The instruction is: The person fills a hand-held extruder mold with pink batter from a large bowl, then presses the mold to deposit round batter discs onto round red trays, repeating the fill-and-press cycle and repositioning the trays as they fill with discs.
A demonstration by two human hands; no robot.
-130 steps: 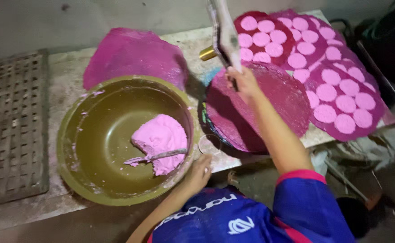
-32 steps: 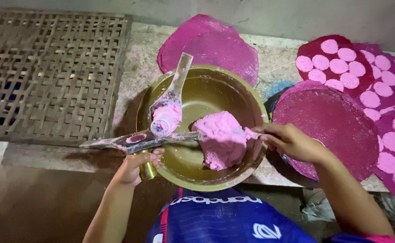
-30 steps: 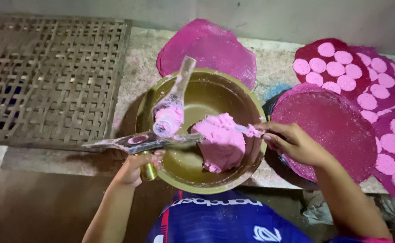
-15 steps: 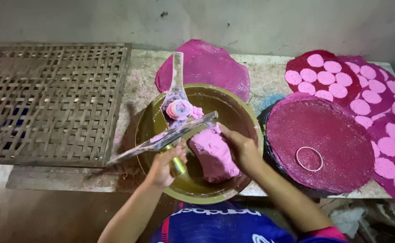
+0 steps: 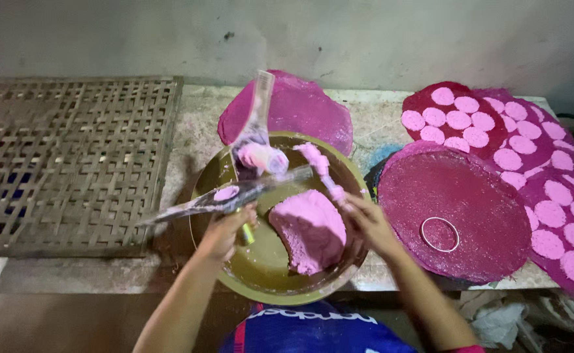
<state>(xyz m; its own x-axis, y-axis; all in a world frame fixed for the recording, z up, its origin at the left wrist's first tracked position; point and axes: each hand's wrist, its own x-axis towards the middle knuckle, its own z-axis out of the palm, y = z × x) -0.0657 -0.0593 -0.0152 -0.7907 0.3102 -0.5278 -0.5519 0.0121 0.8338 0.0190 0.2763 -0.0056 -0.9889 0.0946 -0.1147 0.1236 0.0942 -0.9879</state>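
Since half a second ago the right hand (image 5: 372, 225) has drawn back from the top of the dough to the bowl's right rim, and the flat tool it holds now lifts a strip of pink dough up and away to the left; the left hand (image 5: 225, 232) has barely shifted.

Head view: the left hand is closed around a yellow handle (image 5: 248, 233) and grips two long flat blades (image 5: 225, 196) that cross above the bowl, one lying nearly level and pointing left, the other rising towards the wall. Both are smeared with pink paste, with a rounded blob (image 5: 264, 157) clinging where the upright one meets the other. The right hand is closed on a narrow spatula (image 5: 323, 171), coated in pink along its whole visible length, so its own colour cannot be told.

The dough lump (image 5: 310, 229) sits in the right half of the olive-green bowl (image 5: 261, 274), a smooth, matte, pale-pink mass with a flat top and a cleanly cut left edge. The bowl stands on a stone bench (image 5: 378, 124). Just to the right lies a round magenta tray (image 5: 457, 219) with a thin ring (image 5: 440, 234) on it; beyond it, dark red sheets carry rows of pale-pink discs (image 5: 496, 140). Behind the bowl lies a magenta sheet (image 5: 300, 111); to the left, a woven lattice rack (image 5: 71, 157).
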